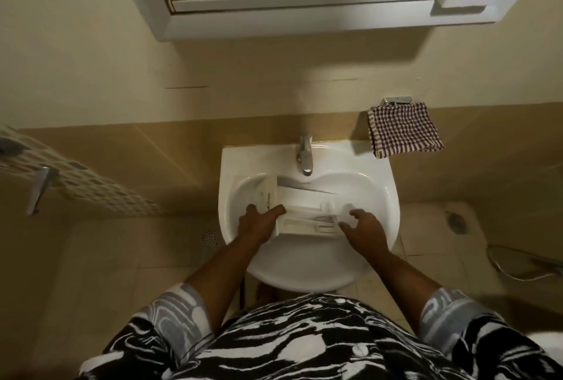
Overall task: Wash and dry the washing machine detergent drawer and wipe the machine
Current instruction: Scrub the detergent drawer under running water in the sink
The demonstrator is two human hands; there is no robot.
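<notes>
The drawer lies in the sink. It looks like light, stiff plastic, probably slippery when wet. The left hand grips its front end; the right hand is open beside the other end.

the white detergent drawer lies across the bowl of the white washbasin, below the chrome tap. the left hand grips its left end. the right hand, fingers loosely curled, is at its right end, contact unclear. a checked cloth hangs on the wall just right of the tap.
</notes>
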